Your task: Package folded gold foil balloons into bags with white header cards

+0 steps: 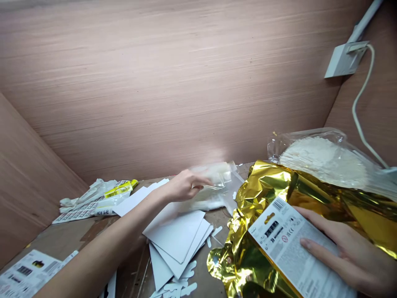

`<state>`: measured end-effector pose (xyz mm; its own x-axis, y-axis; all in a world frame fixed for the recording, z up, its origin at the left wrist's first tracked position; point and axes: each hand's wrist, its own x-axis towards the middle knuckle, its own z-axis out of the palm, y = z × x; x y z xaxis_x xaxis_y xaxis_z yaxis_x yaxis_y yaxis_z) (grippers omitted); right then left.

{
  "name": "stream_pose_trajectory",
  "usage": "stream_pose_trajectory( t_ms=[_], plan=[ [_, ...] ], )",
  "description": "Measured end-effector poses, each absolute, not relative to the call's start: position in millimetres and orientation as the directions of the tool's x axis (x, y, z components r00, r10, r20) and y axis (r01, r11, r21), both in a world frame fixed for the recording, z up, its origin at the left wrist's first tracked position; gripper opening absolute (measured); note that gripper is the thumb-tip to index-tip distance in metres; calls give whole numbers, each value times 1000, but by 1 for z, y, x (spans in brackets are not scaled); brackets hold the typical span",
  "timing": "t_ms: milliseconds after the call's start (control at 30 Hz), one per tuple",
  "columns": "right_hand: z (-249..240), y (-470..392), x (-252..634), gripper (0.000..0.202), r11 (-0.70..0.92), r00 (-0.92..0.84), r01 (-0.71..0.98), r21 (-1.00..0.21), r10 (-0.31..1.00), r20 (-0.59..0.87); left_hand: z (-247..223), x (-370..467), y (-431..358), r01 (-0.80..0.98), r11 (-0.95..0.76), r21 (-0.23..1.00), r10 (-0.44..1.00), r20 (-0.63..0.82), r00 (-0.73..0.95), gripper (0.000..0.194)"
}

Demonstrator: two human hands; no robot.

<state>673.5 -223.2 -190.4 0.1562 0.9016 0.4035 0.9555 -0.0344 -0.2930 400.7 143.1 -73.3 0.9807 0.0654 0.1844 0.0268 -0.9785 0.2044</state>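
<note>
My left hand (182,186) reaches to the middle of the table, its fingers pinched at a clear plastic bag (218,176) that is partly smeared by motion. Below that hand lies a loose stack of plain white cards (178,234). My right hand (344,248) grips a flat white printed package (290,244) by its right side, thumb across the face. Small print, a barcode and a hang hole with gold showing through are on its face. Directly beneath the package spreads a large crinkled gold foil sheet (263,182).
A clear bag of whitish round material (322,159) lies at the back right, near a white socket box (347,60) and its cable. White-and-yellow plastic packaging (102,196) sits back left. More printed cards (29,273) lie front left. White cut-out scraps (182,287) lie near the stack.
</note>
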Motion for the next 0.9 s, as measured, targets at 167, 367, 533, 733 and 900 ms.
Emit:
stream_pose_trajectory(
  t_ms=[167, 367, 533, 733, 900],
  plan=[
    [-131, -216, 652, 53, 21, -63, 996, 85, 845, 531, -67, 399, 130, 71, -992, 104, 81, 97, 992, 53],
    [-89, -159, 615, 50, 94, -133, 990, 101, 843, 521, -60, 400, 101, 37, -992, 121, 44, 61, 997, 23],
    [-90, -64, 583, 74, 192, -232, 972, 138, 886, 402, -65, 406, 95, 37, -997, 70, 37, 11, 999, 25],
    [-120, -14, 576, 14, 106, -139, 988, 112, 927, 349, -25, 391, 74, 137, -990, 42, 128, -162, 978, 51],
    [-142, -25, 572, 12, 29, -73, 993, 112, 909, 410, 76, 348, 24, 92, -984, 151, 75, -118, 990, 54]
  ],
)
